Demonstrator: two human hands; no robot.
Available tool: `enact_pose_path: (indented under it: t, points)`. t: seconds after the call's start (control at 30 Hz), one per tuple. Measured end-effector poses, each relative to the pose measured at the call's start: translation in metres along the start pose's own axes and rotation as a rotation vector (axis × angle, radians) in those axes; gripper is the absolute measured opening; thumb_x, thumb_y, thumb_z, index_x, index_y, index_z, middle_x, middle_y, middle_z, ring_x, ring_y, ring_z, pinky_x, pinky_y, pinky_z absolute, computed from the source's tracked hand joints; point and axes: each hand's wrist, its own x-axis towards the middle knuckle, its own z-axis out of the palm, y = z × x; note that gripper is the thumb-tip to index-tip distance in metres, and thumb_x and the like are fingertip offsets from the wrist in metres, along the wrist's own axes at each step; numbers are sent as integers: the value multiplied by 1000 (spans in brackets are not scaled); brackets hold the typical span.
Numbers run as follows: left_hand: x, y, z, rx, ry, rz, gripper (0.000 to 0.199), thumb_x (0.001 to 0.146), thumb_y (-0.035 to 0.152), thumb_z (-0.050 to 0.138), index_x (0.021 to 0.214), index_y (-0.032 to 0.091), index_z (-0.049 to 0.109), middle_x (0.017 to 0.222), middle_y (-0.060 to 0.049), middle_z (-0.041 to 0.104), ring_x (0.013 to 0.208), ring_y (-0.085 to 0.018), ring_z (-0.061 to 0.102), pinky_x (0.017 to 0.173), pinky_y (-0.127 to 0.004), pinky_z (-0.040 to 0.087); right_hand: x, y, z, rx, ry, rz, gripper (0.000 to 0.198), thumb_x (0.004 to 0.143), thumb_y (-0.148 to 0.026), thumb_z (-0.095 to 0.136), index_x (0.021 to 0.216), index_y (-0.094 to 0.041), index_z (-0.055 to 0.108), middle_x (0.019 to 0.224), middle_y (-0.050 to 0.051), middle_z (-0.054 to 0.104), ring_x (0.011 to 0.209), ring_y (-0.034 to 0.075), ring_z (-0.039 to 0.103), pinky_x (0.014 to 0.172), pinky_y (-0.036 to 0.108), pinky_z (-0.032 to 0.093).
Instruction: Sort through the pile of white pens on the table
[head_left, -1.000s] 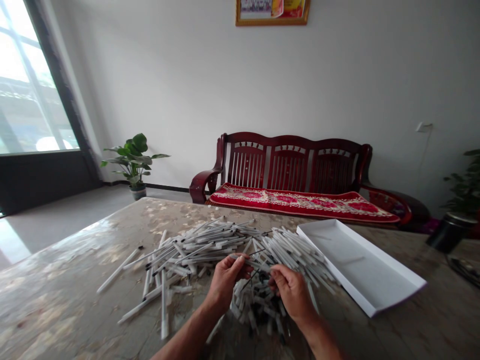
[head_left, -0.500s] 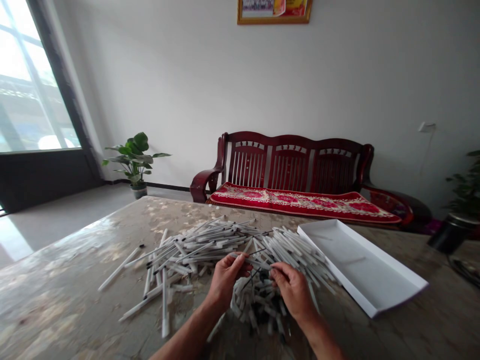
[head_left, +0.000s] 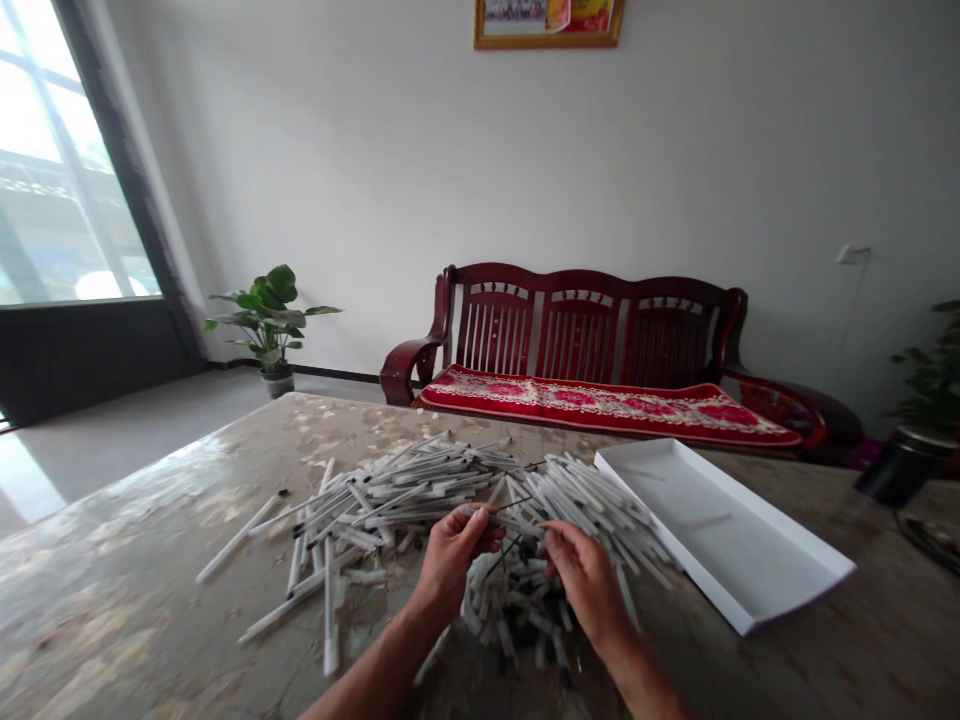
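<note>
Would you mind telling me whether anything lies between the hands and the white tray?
Yes: part of the pen pile lies between the right hand and the white tray; the left hand sits farther away.

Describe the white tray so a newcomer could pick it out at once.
Start at the marble-patterned table in front of the red wooden bench. Right of the big pile of white pens, past the right hand, lies the white tray. It is the only flat, shallow box there, long, rectangular and angled.
</note>
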Motion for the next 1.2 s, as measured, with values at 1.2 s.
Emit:
enact_pose_path:
  t: [1.2]
  points:
    - [3,1,-6,76,100,34,52,51,60,87,69,14,70,57,-2,69,54,-14,65,50,-22,50,2,12,3,-177,66,-75,24,86,-40,58,90,-23,75,80,5,78,75,23,74,70,29,55]
